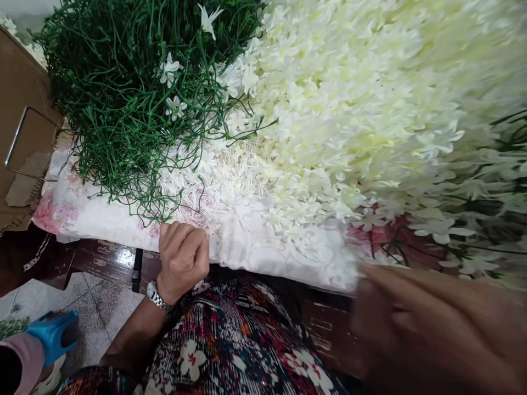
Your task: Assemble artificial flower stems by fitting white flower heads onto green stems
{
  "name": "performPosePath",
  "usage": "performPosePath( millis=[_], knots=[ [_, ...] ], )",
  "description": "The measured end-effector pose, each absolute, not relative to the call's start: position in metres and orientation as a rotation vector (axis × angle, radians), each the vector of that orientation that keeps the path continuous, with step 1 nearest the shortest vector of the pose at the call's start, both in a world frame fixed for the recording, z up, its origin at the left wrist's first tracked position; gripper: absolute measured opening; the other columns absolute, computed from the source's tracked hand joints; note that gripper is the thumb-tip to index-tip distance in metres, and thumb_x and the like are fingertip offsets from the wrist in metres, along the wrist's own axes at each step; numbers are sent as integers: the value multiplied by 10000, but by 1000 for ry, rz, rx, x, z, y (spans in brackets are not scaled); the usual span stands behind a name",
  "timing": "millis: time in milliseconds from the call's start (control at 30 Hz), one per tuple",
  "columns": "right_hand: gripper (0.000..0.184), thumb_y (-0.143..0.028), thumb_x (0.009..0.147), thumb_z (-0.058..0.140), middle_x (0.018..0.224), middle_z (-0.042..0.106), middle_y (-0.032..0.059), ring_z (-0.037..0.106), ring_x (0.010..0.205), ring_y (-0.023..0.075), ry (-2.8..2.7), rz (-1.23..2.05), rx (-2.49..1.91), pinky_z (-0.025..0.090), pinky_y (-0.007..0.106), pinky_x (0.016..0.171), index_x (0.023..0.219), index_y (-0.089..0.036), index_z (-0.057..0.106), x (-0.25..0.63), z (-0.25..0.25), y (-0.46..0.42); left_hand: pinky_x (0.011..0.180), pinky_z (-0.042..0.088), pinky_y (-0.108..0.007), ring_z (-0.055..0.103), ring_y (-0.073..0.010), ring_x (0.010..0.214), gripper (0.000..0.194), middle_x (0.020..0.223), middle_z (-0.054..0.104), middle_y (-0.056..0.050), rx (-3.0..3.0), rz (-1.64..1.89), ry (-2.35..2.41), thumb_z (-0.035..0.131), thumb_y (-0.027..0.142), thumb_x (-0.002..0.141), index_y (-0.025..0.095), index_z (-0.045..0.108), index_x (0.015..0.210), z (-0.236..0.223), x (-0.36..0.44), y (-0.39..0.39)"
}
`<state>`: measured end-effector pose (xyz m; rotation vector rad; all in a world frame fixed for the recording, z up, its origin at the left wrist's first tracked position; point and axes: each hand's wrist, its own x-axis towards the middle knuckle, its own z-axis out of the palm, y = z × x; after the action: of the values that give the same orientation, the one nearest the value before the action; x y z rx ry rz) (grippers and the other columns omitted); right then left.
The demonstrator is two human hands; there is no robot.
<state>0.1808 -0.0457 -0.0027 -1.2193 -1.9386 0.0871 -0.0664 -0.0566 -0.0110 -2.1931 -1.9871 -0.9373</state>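
The fingers [178, 237] of the left hand [183, 260] are curled into a fist, knuckles toward the far side, at the near edge of the floral cloth [107, 211]; whether anything is pinched inside is hidden. The right hand [411, 323], at the near right, is blurred by motion, so I cannot tell whether its fingers are released or grasping; it lies just beside the near edge of the white flowers [354, 126].

Just beyond the left knuckles are the lowest tips of the green stems [123, 104], heaped at the far left. These thin, branching stems tangle in many directions, with no single long axis to the heap; the strands nearest the fist trail toward the near side, while one longer sprig on the heap's right edge lies roughly left to right, its tip pointing right. Three white blossoms rest on the green. To the right of the stems, pale thin strands [222, 175] are scattered on the cloth, and the white flowers spread across the far right, facing various ways.

Further out, a silver watch [156, 296] circles the left wrist, patterned clothing [230, 329] fills the near middle, and brown cardboard [24, 126] stands at the left.
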Motion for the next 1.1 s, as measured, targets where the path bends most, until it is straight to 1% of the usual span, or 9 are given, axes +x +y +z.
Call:
performPosePath(
  millis=[67, 167, 367, 567, 667, 733, 867, 967, 1100],
  knots=[
    [384, -53, 640, 606, 785, 588, 22, 534, 689, 129, -2134, 321, -1034, 444, 269, 629, 988, -210, 567, 149, 1, -43, 632, 348, -309, 472, -127, 621, 83, 632, 548, -16, -2210, -1099, -1935, 530, 69, 693, 151, 533, 705, -8, -62, -58],
    [273, -86, 734, 530, 732, 591, 16, 541, 644, 98, -2097, 747, -997, 456, 222, 574, 993, -173, 544, 112, 4, -36, 616, 365, -299, 480, -122, 616, 98, 635, 550, -14, -2258, -1275, -1823, 539, 73, 681, 147, 537, 746, -5, -51, -59],
    [142, -107, 766, 508, 705, 575, -12, 530, 629, 72, -1759, 1098, -992, 429, 194, 551, 837, -202, 584, 93, -2, -27, 559, 347, -286, 443, -114, 555, 71, 573, 552, -20, -2323, -1373, -1685, 495, 80, 693, 139, 521, 664, -9, -32, -54],
    [104, -90, 746, 508, 682, 514, -13, 483, 628, 86, -1666, 1082, -1036, 382, 219, 537, 750, -190, 540, 99, -6, -26, 591, 340, -290, 455, -113, 580, 59, 627, 576, -10, -2449, -1162, -1642, 489, 112, 718, 142, 539, 728, -6, -43, -50],
    [121, -76, 731, 513, 710, 522, -2, 494, 662, 99, -1678, 1017, -1033, 384, 235, 566, 778, -186, 529, 104, -5, -24, 589, 316, -291, 445, -121, 581, 114, 589, 545, -6, -2158, -1052, -1752, 453, 70, 733, 145, 538, 722, -3, -62, -45],
    [140, -65, 722, 517, 705, 522, -4, 492, 648, 96, -1731, 946, -1037, 383, 235, 568, 794, -185, 523, 107, -4, -23, 633, 309, -322, 465, -157, 671, 111, 677, 565, -39, -2086, -720, -1961, 458, 101, 751, 146, 556, 779, -2, -73, -39],
    [143, -55, 718, 515, 709, 525, -2, 495, 650, 94, -1868, 798, -1034, 387, 227, 565, 779, -184, 510, 109, -3, -20, 627, 280, -335, 438, -175, 677, 150, 662, 527, -43, -2105, -370, -2021, 454, 209, 781, 162, 532, 662, -2, -80, -28],
    [143, -62, 723, 510, 767, 545, 17, 524, 718, 112, -1912, 740, -1033, 415, 240, 611, 796, -185, 509, 110, -5, -19, 624, 281, -329, 438, -164, 662, 202, 633, 505, -34, -2096, -390, -2005, 438, 173, 785, 163, 502, 594, -4, -79, -26],
    [145, -70, 732, 510, 736, 560, 8, 541, 682, 103, -1950, 664, -1056, 424, 220, 597, 819, -186, 509, 112, -8, -19, 633, 336, -308, 479, -149, 669, 120, 648, 538, -33, -2063, -697, -1964, 484, 133, 754, 155, 551, 656, -4, -80, -31]
  ],
)
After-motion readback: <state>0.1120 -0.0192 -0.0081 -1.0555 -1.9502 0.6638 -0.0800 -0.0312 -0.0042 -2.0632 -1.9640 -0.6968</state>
